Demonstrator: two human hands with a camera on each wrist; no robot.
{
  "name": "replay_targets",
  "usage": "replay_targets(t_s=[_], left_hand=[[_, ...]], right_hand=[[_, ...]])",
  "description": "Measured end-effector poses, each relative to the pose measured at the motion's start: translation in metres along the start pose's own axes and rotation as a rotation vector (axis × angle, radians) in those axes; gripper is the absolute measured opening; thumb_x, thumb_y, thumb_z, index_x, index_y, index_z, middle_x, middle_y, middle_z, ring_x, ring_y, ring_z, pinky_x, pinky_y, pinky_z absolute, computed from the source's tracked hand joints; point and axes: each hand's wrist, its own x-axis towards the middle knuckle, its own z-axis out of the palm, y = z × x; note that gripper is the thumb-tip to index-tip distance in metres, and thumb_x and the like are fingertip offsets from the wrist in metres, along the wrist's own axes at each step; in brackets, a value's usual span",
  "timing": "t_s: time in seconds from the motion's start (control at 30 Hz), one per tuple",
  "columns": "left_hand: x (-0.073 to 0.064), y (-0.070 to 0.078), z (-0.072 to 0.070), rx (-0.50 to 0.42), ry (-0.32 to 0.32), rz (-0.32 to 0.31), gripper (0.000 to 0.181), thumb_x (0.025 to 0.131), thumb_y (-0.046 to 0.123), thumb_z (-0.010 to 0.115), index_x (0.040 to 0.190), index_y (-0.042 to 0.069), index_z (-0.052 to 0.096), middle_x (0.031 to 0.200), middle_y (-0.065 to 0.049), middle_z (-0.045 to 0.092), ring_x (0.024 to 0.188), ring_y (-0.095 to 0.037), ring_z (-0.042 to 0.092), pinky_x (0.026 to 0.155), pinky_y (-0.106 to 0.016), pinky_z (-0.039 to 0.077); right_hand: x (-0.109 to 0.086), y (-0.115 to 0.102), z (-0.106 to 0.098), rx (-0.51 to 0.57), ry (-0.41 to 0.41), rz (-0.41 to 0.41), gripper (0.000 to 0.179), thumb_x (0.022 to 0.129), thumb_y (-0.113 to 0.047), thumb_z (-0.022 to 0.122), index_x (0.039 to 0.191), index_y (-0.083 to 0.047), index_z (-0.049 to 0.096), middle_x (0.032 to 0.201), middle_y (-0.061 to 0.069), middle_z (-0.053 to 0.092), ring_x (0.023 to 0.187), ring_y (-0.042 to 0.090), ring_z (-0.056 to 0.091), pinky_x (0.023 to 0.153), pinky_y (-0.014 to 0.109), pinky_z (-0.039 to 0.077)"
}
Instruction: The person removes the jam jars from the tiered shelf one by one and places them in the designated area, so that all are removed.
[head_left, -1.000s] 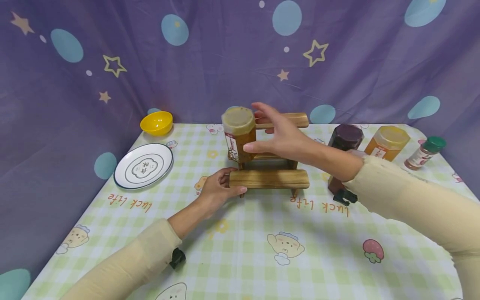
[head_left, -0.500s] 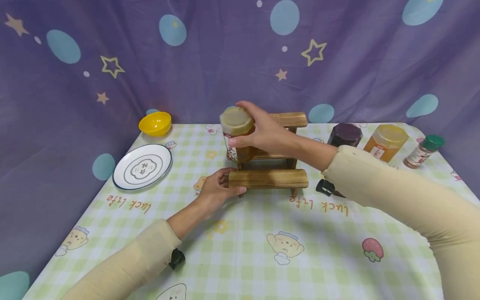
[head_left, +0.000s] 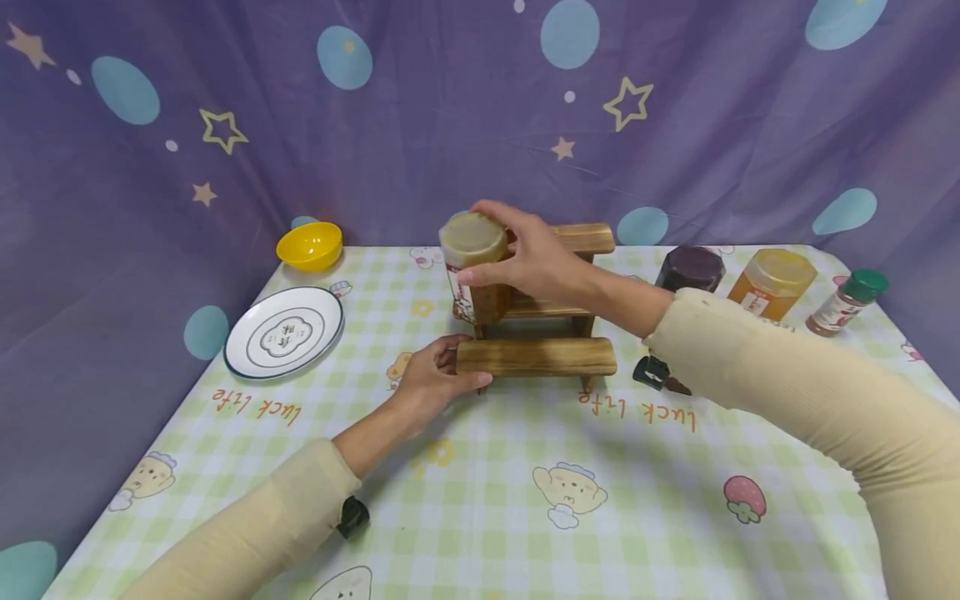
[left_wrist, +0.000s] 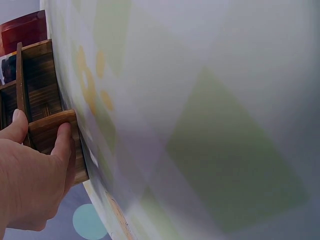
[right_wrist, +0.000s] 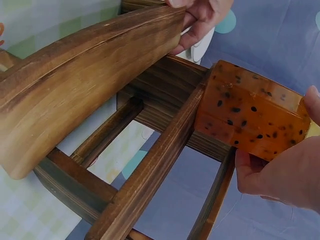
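Observation:
At the left end of the stepped wooden rack (head_left: pixel 536 357), a jar (head_left: pixel 487 296) of orange, dark-seeded preserve stands on the middle step, its pale lid uppermost. My right hand (head_left: pixel 543 258) grips this jar from the right, thumb in front and fingers behind the lid. Dark seeds show through the jar's wall (right_wrist: pixel 250 112) in the right wrist view, with the fingers around its lid end. Lower down, my left hand (head_left: pixel 435 379) holds the left end of the rack's bottom step, thumb in front. In the left wrist view, thumb and fingers pinch that step's end (left_wrist: pixel 52 122).
To the right stand a dark-lidded jar (head_left: pixel 690 268), a yellow-lidded jar (head_left: pixel 772 285) and a green-capped shaker bottle (head_left: pixel 847 304). A white plate (head_left: pixel 247 333) and a yellow bowl (head_left: pixel 311 248) lie to the left. A purple curtain (head_left: pixel 450 108) hangs behind the table.
My right hand has moved left from beside the jar and taken hold of it. The jar and rack stay in place, and my left hand keeps its hold.

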Motion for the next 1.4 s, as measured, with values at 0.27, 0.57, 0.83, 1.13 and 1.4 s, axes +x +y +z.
replay_targets(t_s=[0.27,0.57,0.83,1.13,1.4], left_hand=[[0.001,-0.002,-0.001,-0.003,0.004,0.030,0.073,0.077,0.021,0.083,0.140,0.016,0.047,0.152,-0.007,0.036,0.139,-0.029,0.034,0.110,-0.047,0.034],[0.001,-0.002,-0.001,-0.002,0.012,0.026,0.072,0.077,0.020,0.083,0.139,0.017,0.047,0.145,-0.007,0.044,0.131,-0.028,0.043,0.104,-0.044,0.042],[0.002,-0.002,0.000,-0.059,0.005,0.035,0.069,0.078,0.011,0.082,0.138,0.011,0.048,0.131,-0.010,0.056,0.117,-0.026,0.056,0.089,-0.033,0.052],[-0.001,-0.003,-0.003,0.009,0.009,-0.012,0.074,0.078,0.022,0.082,0.142,0.018,0.045,0.148,-0.008,0.039,0.136,-0.029,0.037,0.108,-0.045,0.037],[-0.001,-0.004,-0.003,-0.008,-0.005,-0.002,0.073,0.079,0.021,0.081,0.142,0.016,0.044,0.146,-0.008,0.042,0.133,-0.028,0.040,0.106,-0.044,0.040]], right_hand=[[-0.001,0.001,0.001,-0.029,0.047,-0.071,0.071,0.075,-0.020,0.085,0.136,-0.011,0.051,0.115,0.005,0.061,0.100,0.020,0.056,0.081,0.033,0.051],[-0.013,-0.005,-0.002,-0.060,0.089,-0.092,0.074,0.067,-0.024,0.090,0.133,-0.015,0.057,0.110,-0.001,0.066,0.095,0.015,0.059,0.079,0.031,0.051],[-0.035,-0.027,-0.022,-0.095,0.129,-0.111,0.061,0.064,-0.025,0.092,0.119,-0.023,0.064,0.103,-0.004,0.065,0.090,0.013,0.062,0.076,0.033,0.055],[-0.067,-0.031,-0.055,-0.093,0.255,0.040,0.065,0.064,-0.027,0.091,0.123,-0.029,0.063,0.109,0.001,0.066,0.101,0.016,0.061,0.080,0.027,0.051],[-0.096,-0.033,-0.082,-0.095,0.342,0.061,0.063,0.068,-0.015,0.089,0.125,-0.023,0.063,0.108,0.004,0.067,0.100,0.017,0.061,0.075,0.019,0.050]])
